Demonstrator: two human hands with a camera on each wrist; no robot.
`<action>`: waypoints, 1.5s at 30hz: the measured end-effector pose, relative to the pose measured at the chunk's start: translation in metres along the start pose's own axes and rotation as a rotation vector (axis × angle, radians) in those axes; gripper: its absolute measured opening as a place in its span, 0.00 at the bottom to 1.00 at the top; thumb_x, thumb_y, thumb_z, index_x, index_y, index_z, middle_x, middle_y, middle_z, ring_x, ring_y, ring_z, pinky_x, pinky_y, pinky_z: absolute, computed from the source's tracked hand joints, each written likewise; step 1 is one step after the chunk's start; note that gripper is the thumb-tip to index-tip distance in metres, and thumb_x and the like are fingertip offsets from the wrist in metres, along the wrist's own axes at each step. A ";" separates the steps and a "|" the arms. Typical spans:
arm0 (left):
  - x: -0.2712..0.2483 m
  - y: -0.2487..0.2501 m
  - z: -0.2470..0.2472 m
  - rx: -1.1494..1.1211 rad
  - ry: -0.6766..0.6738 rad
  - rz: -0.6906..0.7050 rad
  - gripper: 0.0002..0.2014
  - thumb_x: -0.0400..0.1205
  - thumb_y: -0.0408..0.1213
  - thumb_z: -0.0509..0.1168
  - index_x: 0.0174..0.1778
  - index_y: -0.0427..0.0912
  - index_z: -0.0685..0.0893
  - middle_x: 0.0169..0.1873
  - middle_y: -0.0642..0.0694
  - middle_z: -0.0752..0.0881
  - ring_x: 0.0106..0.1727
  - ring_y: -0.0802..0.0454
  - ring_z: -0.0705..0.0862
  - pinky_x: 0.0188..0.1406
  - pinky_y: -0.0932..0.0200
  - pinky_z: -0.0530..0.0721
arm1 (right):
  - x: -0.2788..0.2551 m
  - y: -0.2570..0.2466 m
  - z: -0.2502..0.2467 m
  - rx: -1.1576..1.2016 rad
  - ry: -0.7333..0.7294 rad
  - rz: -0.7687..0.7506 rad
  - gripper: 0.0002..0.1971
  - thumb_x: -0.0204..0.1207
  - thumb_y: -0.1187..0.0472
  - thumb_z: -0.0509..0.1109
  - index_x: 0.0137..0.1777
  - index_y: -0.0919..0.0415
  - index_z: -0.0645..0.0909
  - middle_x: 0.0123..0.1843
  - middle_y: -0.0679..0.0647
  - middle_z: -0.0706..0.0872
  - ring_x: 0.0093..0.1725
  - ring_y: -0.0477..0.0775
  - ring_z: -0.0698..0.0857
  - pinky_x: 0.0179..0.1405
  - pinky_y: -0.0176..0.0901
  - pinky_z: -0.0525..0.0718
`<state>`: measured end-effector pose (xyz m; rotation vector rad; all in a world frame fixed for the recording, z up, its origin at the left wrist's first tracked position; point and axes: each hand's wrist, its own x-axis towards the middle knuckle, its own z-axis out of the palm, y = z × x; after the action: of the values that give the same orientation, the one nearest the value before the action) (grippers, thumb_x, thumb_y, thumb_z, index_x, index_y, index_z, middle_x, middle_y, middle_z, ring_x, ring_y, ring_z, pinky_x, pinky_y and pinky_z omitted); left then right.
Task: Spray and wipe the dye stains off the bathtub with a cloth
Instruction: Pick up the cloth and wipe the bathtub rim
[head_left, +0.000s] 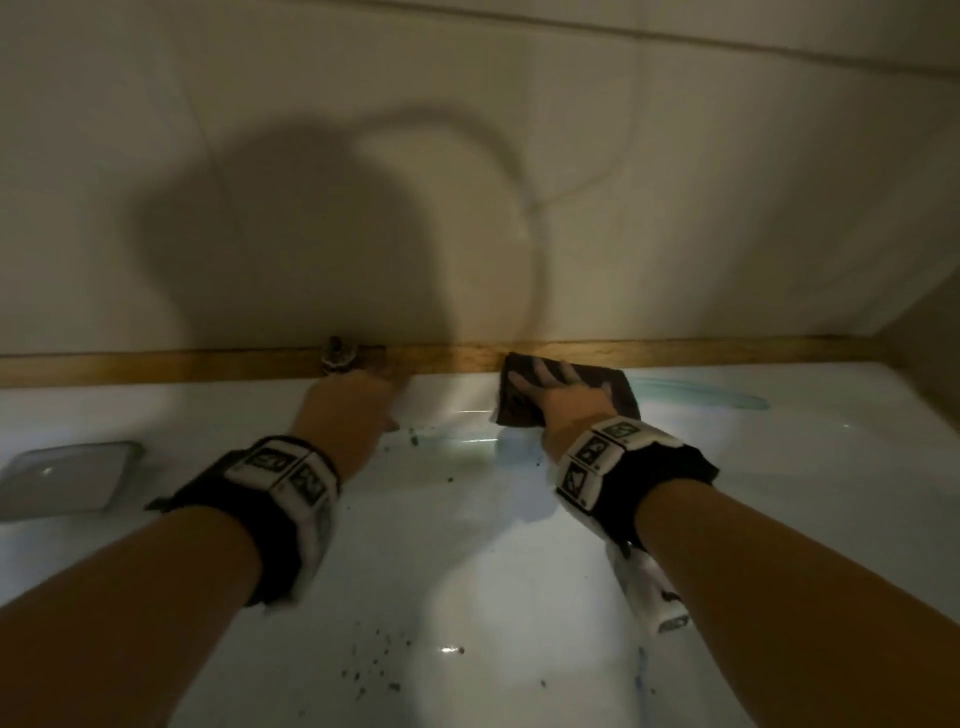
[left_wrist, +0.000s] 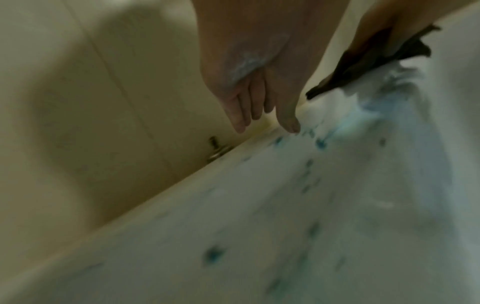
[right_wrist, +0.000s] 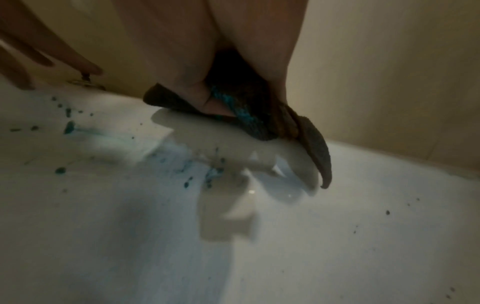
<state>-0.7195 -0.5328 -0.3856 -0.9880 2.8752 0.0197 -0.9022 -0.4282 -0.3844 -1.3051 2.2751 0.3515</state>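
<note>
Right hand (head_left: 558, 402): fingers flat, pressing the cloth (head_left: 613, 389) on the bathtub (head_left: 519, 571) ledge.
Stains (right_wrist: 68, 126): leftward, by my left hand (head_left: 353, 410), open, holding nothing.
Streak (head_left: 701, 397): runs right.

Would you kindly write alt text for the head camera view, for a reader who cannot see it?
A right hand presses a dark cloth flat against the far edge of a white bathtub, beside a teal dye smear. The left hand rests near a metal fitting, with teal specks scattered below.
</note>
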 end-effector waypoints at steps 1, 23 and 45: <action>0.009 0.020 -0.001 -0.035 -0.012 -0.015 0.22 0.82 0.42 0.63 0.73 0.45 0.71 0.64 0.43 0.80 0.64 0.44 0.80 0.61 0.52 0.79 | 0.001 0.000 -0.004 0.003 -0.044 -0.020 0.45 0.74 0.65 0.69 0.81 0.40 0.43 0.84 0.47 0.36 0.82 0.59 0.38 0.75 0.76 0.48; 0.060 0.094 -0.022 0.251 -0.227 0.014 0.15 0.81 0.40 0.65 0.62 0.40 0.79 0.61 0.45 0.80 0.62 0.49 0.81 0.57 0.60 0.79 | -0.006 0.080 0.001 0.170 0.070 0.037 0.36 0.80 0.58 0.64 0.81 0.39 0.47 0.84 0.45 0.38 0.82 0.58 0.36 0.75 0.75 0.46; 0.068 0.096 -0.026 0.268 -0.304 0.013 0.22 0.77 0.45 0.71 0.64 0.39 0.76 0.63 0.43 0.79 0.65 0.46 0.79 0.59 0.57 0.78 | -0.013 0.125 0.019 0.077 0.157 0.127 0.38 0.78 0.59 0.65 0.81 0.40 0.47 0.84 0.47 0.40 0.82 0.60 0.40 0.76 0.73 0.48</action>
<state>-0.8339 -0.4995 -0.3681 -0.8347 2.5250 -0.1917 -0.9989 -0.3466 -0.3965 -1.1909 2.4837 0.2084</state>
